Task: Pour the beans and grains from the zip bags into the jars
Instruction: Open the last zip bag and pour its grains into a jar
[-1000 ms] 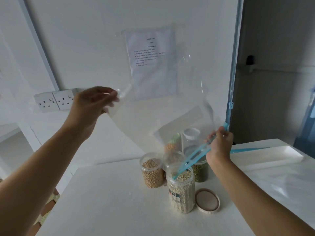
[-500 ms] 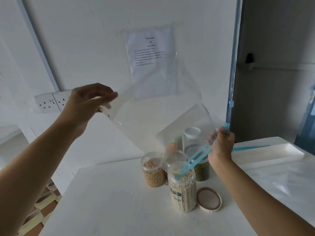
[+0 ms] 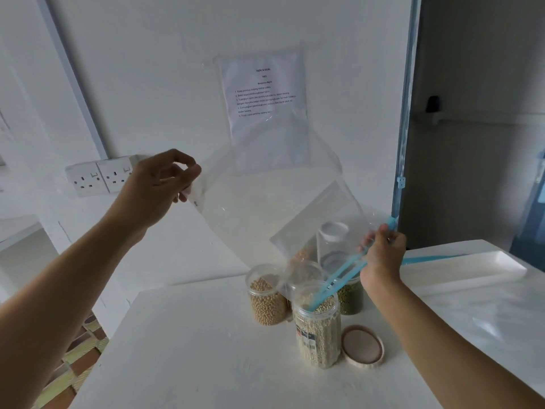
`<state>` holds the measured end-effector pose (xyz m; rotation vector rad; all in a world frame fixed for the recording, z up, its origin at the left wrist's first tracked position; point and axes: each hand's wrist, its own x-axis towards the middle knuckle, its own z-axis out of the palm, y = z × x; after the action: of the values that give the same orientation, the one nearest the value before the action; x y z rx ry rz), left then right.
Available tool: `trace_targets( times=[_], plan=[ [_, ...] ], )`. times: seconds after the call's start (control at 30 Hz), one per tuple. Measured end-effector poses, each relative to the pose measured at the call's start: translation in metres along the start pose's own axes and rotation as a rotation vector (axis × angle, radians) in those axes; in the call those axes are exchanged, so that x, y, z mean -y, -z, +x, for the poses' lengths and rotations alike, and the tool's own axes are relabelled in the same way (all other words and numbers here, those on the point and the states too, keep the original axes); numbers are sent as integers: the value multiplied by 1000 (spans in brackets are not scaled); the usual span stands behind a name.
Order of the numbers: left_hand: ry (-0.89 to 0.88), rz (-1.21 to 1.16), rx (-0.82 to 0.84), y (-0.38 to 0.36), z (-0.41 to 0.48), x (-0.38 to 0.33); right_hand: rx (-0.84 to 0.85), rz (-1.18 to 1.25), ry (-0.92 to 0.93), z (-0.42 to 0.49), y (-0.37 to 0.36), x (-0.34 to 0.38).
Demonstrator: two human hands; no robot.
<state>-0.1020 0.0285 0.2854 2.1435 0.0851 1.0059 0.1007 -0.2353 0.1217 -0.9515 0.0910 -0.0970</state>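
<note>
Zip bag [image 3: 265,208], clear, hangs tilted above the white table [image 3: 206,349], its blue-zip mouth dipping into the near jar [image 3: 318,332] of grains. The left hand [image 3: 159,187] pinches the raised left corner; the right hand [image 3: 383,255] pinches the zip edge. A lid [image 3: 362,345] lies just right of the jar; bare tabletop spreads left and near.

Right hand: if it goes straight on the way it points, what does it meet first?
Probably the clear white-lidded jar, behind the zip bag the right hand pinches; depth is unclear.
</note>
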Motion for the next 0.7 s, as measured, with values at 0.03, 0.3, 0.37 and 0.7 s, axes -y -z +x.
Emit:
trace_targets(
  times=[0.03,0.3,0.37,0.7],
  plan=[
    [-2,-18,-8,2,0,2,-1,-4,0,0,0,0],
    [-49,-147,37,6,-8,-1,2,-20,-9,0,2,-5],
    [-79,-129,60,6,-15,0,6,-21,-11,0,2,-5],
    [-199,-169,23,-6,-12,1,-3,-17,-32,4,2,-9]
  ],
)
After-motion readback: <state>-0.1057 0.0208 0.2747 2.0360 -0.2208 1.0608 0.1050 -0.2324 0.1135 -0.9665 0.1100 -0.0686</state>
